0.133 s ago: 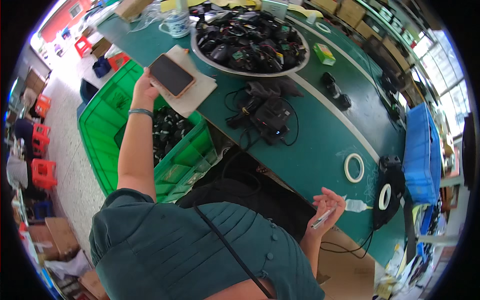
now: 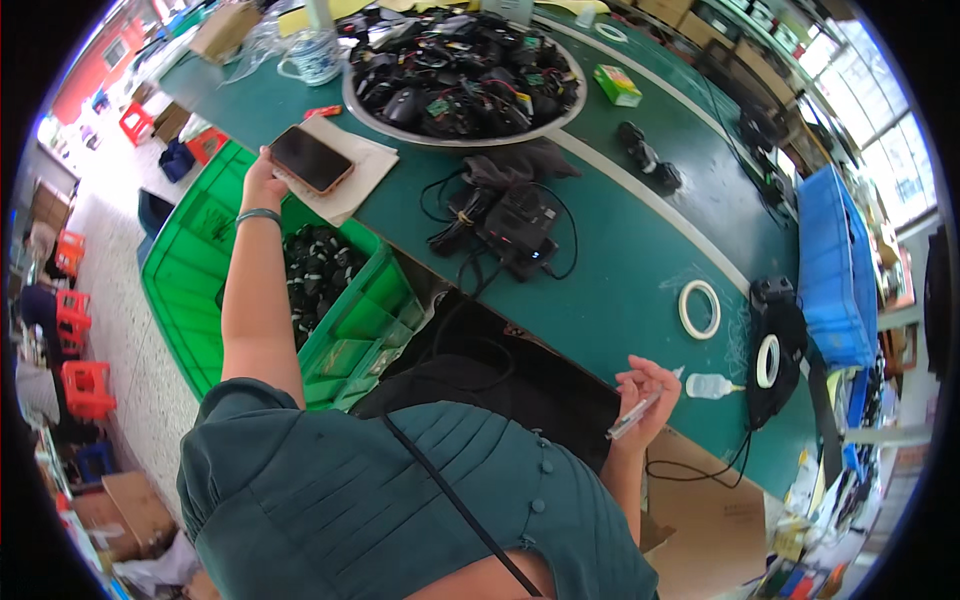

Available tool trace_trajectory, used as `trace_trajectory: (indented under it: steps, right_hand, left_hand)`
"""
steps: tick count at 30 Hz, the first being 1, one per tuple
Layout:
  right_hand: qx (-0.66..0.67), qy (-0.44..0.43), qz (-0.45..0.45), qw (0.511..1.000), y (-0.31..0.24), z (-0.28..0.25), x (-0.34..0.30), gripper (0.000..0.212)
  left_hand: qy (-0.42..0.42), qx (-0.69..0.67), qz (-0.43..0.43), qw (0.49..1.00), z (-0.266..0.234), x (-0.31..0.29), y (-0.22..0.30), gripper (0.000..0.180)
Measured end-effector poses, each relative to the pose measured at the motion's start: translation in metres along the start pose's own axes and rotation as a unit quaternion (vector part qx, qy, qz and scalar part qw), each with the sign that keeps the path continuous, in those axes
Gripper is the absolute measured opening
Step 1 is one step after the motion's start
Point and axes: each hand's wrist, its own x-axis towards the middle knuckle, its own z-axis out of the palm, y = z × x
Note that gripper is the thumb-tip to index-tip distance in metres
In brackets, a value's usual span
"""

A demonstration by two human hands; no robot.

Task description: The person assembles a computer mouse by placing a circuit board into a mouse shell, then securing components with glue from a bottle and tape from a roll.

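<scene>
My left hand reaches out to the far left, its fingers closed on the near left edge of a smartphone with a dark screen. The phone is over a pale sheet of paper or cloth at the table edge; I cannot tell whether it rests on it. Nearer, my right hand hovers by the front edge of the table, closed around a slim, clear pen. Just right of that hand lies a small white squeeze bottle.
A green crate of dark parts stands under my left arm. On the green table are a wide metal basin heaped with black parts, a black device with cables, a tape roll and a mug. A blue bin stands right.
The view has shifted, so the table things sit further left. More of a small red item beside the pale sheet shows. Both hands keep their holds.
</scene>
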Motion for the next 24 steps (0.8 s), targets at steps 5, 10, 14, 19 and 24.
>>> trace_trajectory:
  steps: [5, 10, 14, 19, 24]
  right_hand:
    - [-0.152, -0.059, 0.065, 0.984, -0.011, 0.007, 0.015, 0.033]
    - [-0.22, -0.041, 0.113, 0.968, -0.007, 0.012, 0.04, 0.033]
    - [-0.4, -0.086, 0.1, 0.907, 0.017, 0.011, 0.078, 0.041]
    - [-0.356, -0.043, 0.026, 0.933, 0.035, 0.029, 0.1, 0.06]
    - [-0.281, -0.029, 0.018, 0.959, 0.026, 0.022, 0.081, 0.048]
  left_hand:
    - [0.006, 0.093, 0.008, 0.996, 0.014, 0.041, -0.02, 0.04]
    - [0.183, 0.535, 0.4, 0.721, 0.028, 0.021, -0.03, 0.054]
    - [-0.112, 0.383, 0.479, 0.782, 0.046, -0.084, -0.07, 0.037]
    - [-0.348, 0.472, 0.362, 0.725, 0.042, -0.27, -0.143, 0.011]
    - [-0.489, 0.454, 0.369, 0.647, 0.051, -0.335, -0.172, 0.014]
